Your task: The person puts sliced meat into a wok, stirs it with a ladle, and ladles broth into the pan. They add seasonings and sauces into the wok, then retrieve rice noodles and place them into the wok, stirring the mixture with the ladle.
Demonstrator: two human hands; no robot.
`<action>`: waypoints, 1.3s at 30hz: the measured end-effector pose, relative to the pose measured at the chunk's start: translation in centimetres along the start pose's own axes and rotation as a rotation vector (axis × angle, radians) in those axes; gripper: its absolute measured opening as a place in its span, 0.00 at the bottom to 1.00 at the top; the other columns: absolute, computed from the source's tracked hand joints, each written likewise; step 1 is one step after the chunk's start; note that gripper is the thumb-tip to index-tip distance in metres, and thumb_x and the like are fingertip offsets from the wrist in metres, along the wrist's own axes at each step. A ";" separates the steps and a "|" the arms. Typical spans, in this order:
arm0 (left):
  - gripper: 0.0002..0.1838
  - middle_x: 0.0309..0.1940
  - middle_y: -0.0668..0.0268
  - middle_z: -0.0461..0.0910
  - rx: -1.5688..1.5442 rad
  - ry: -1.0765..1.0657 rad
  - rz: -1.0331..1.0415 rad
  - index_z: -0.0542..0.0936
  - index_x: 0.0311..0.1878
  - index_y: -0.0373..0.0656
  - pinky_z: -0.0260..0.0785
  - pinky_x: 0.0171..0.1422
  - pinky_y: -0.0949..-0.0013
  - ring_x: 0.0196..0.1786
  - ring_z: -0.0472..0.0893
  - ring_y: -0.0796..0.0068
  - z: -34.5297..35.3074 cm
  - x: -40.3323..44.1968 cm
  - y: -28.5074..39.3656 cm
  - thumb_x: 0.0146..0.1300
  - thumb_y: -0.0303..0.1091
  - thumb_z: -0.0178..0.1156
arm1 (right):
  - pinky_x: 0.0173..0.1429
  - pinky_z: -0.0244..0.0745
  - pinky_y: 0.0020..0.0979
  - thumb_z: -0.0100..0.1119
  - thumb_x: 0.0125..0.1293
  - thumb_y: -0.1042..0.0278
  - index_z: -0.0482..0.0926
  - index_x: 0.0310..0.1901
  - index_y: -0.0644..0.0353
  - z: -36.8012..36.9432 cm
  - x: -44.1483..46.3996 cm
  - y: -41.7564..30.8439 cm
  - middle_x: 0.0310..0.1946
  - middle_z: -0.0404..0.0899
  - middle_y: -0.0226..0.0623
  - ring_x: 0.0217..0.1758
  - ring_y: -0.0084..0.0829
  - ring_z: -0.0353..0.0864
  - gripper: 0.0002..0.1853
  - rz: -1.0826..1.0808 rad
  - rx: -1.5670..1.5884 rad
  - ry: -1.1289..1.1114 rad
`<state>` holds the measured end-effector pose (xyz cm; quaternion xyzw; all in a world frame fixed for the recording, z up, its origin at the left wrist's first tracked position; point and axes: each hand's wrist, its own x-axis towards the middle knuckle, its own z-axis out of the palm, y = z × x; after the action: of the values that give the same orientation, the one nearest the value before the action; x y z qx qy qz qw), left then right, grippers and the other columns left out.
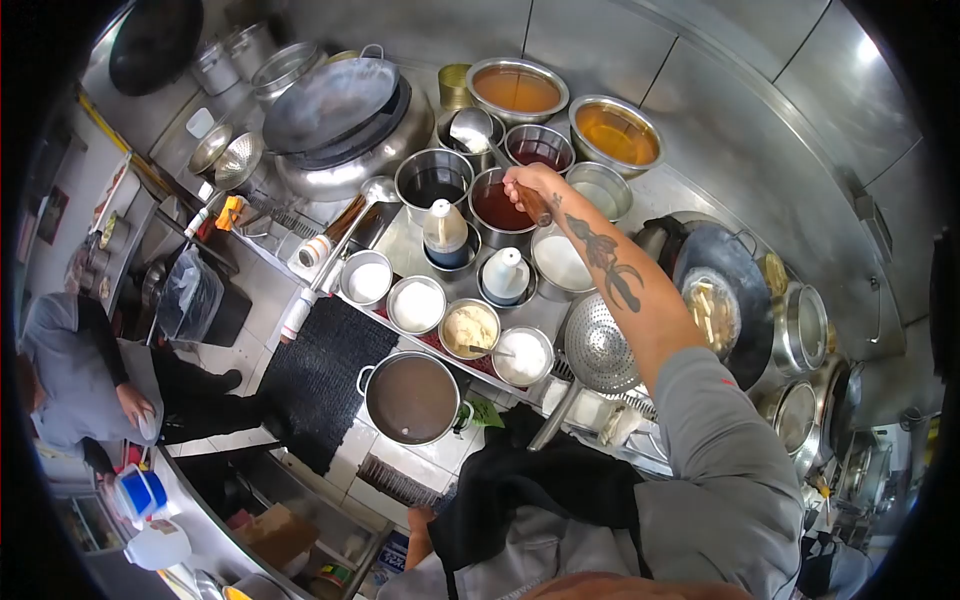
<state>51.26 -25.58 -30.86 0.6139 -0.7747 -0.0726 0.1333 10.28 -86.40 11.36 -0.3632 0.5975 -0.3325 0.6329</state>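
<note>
My right hand is closed around the wooden handle of a ladle. Its metal bowl is at a dark pot at the back of the counter; whether it touches the contents I cannot tell. Below the hand stands a pot of dark red liquid, and a pot of black liquid is to its left. My left hand hangs low by my side, its fingers mostly hidden. Ahead of it is a large two-handled pot of brown liquid.
Bowls of white powder and a yellowish one line the counter's front. A perforated strainer lies under my forearm. A wok is at right, stacked woks at back left. Another person stands at left.
</note>
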 end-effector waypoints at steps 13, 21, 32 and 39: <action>0.14 0.28 0.65 0.85 0.241 -0.637 -0.228 0.85 0.24 0.53 0.76 0.34 0.60 0.32 0.86 0.64 0.2 -1.3 -0.7 0.46 0.53 0.67 | 0.26 0.71 0.33 0.57 0.64 0.69 0.75 0.28 0.58 -1.7 0.4 0.6 0.19 0.75 0.31 0.19 0.27 0.73 0.07 0.000 0.091 -0.034; 0.10 0.29 0.63 0.86 0.190 -0.597 -0.205 0.87 0.26 0.52 0.78 0.39 0.60 0.34 0.87 0.62 0.3 -2.8 -1.1 0.47 0.44 0.61 | 0.24 0.76 0.37 0.60 0.60 0.71 0.77 0.28 0.63 -0.6 -0.3 1.1 0.21 0.78 0.35 0.18 0.30 0.78 0.06 -0.106 -0.060 0.082; 0.12 0.30 0.65 0.86 0.228 -0.733 -0.172 0.88 0.28 0.54 0.77 0.39 0.61 0.37 0.87 0.64 0.2 -2.6 -1.2 0.51 0.48 0.62 | 0.23 0.62 0.25 0.52 0.64 0.70 0.71 0.31 0.56 -1.4 -0.6 1.6 0.19 0.71 0.24 0.19 0.20 0.68 0.04 0.025 0.408 -0.247; 0.14 0.29 0.67 0.86 0.322 -0.660 -0.151 0.88 0.28 0.56 0.75 0.39 0.62 0.36 0.86 0.66 -1.0 -2.5 -1.3 0.47 0.54 0.67 | 0.23 0.61 0.23 0.50 0.66 0.70 0.71 0.34 0.58 -0.8 -2.4 2.2 0.21 0.71 0.24 0.19 0.17 0.67 0.04 0.012 0.507 -0.321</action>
<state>53.28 -23.41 -30.57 0.6262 -0.7298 -0.1534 -0.2274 9.26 -83.26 10.65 -0.2378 0.3899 -0.4057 0.7917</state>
